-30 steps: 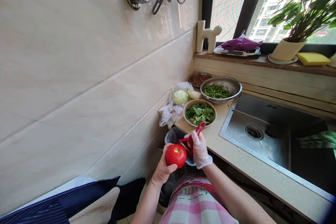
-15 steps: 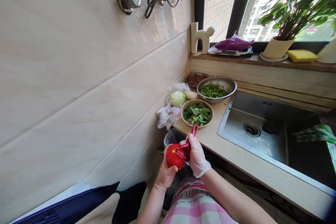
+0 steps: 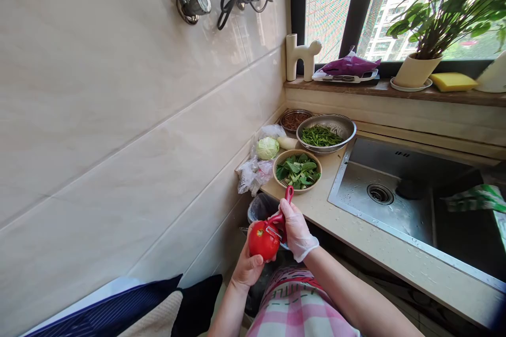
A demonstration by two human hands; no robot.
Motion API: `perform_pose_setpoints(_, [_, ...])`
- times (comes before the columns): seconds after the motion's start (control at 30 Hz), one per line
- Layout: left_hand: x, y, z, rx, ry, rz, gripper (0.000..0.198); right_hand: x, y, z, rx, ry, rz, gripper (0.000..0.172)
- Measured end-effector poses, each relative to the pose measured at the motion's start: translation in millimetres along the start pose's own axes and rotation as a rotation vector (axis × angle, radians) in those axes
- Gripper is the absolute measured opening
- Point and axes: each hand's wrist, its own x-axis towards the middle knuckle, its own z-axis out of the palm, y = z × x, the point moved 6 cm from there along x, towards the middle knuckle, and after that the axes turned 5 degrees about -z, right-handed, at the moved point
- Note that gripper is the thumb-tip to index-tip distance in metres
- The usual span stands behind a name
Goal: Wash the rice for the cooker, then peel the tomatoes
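Lower centre: round, glossy red tomato (image 3: 261,245), cradled by curled fingers of bare left hand (image 3: 248,267). Clear-gloved right hand (image 3: 296,229) grips red-handled peeler (image 3: 279,218) at its right side. Likely fairly light, soft, slippery, bruisable; support sides and underside.

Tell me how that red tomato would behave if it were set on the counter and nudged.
The tomato would probably roll, being nearly round. It could also slide a little, since its skin looks glossy and the counter has water drops on it. It may bruise or nick fairly easily, as ripe-looking red tomatoes tend to be soft.
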Motion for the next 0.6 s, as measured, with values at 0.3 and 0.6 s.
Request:
perform_pose_setpoints(0.3, [1.7,-2.7,-5.4,-0.029,-0.136,-0.039,0.094,5.0,3.9,4.2,0.071,-0.019,0.135,0.043])
perform_pose_setpoints(0.6, [12.5,5.2,-11.0,-0.028,-0.066,-0.086,0.088,4.4,-16.7,10.1,0.036,0.012,-0.048,0.045])
